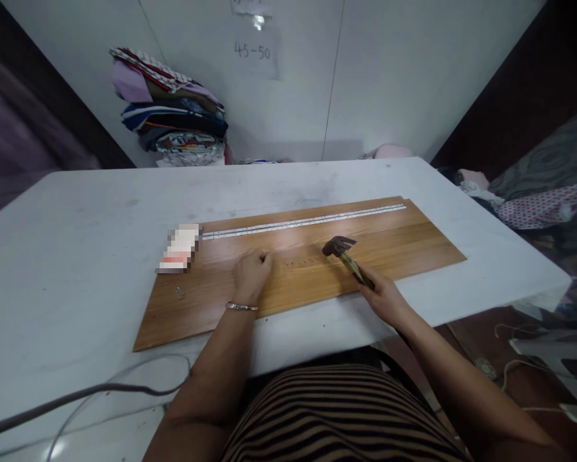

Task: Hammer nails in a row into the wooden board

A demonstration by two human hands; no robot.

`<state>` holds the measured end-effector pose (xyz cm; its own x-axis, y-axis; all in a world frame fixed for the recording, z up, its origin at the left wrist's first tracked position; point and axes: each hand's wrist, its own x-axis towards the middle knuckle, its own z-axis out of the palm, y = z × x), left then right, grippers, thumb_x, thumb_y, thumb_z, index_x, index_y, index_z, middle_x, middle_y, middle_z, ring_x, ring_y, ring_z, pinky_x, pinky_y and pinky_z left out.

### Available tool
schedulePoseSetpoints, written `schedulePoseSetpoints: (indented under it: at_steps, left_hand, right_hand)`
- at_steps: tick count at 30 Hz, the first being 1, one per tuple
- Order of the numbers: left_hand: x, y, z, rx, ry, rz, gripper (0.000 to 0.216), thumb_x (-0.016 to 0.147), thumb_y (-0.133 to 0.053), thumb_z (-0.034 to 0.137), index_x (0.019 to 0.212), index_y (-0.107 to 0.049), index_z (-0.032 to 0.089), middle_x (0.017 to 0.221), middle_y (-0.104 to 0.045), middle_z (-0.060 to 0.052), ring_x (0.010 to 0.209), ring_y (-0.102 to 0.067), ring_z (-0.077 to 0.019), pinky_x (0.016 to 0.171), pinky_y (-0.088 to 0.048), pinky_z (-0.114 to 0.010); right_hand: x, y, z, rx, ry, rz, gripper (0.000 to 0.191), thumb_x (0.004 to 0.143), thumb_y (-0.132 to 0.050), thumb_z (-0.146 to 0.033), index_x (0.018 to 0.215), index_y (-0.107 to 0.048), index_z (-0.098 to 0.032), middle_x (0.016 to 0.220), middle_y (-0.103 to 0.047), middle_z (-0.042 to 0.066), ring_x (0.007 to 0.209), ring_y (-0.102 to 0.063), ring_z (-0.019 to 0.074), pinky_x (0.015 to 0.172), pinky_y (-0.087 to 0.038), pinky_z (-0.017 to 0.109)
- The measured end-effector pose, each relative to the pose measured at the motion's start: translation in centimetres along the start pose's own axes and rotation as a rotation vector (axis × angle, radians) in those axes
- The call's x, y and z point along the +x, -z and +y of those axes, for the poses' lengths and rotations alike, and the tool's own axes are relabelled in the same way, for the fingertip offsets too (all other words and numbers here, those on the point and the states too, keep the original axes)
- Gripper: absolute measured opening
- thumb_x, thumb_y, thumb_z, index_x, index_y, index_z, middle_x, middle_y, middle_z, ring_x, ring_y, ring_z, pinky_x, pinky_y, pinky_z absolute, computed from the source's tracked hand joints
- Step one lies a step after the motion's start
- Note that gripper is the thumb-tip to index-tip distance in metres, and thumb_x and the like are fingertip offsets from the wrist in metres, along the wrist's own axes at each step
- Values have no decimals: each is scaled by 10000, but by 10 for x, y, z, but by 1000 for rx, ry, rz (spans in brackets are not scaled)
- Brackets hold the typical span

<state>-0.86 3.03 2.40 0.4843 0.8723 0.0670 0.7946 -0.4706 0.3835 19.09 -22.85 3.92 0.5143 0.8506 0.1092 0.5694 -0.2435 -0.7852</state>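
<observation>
A long wooden board (389, 240) lies across the white table (76, 244). My right hand (387, 298) is closed round the handle of a claw hammer (340, 249), whose head hovers just above the board near a row of small nail heads (302, 262). My left hand (250, 274) rests on the board to the left of that row, fingers curled in a loose fist; whether it pinches a nail is hidden. A thin silvery strip (302, 222) runs along the board's far edge.
A small blurred box (178, 249) sits on the board's left end, with loose nails (180, 293) near it. Cables (76, 393) trail over the table's near left. Folded cloth (170, 109) is stacked against the back wall.
</observation>
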Motion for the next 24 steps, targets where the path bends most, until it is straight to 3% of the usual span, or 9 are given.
schedulePoseSetpoints:
  at_steps: [24]
  left_hand:
    - [1, -5, -3, 0, 8, 16, 338, 879, -441, 403, 780, -698, 208, 913, -709, -61, 838, -619, -195, 694, -374, -291]
  right_hand:
    - [2, 0, -2, 10, 10, 5, 570, 789, -542, -171, 1354, -584, -240, 1300, -661, 50, 1198, -612, 277, 1031, -464, 470]
